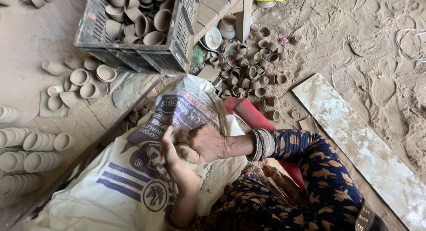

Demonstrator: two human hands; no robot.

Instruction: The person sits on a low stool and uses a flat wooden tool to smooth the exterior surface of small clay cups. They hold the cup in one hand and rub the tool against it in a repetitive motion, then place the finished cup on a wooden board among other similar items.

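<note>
Clay cup (pixel 181 147) between both hands (pixel 195 146)

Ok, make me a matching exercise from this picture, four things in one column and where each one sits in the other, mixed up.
Things:
1. black crate
2. white sack
3. pale board
4. stacked cup rows

Places:
A. far left on the floor
B. on the sandy ground at right
C. under both hands
D. top, filled with clay cups

Pairs: 1-D, 2-C, 3-B, 4-A
</note>
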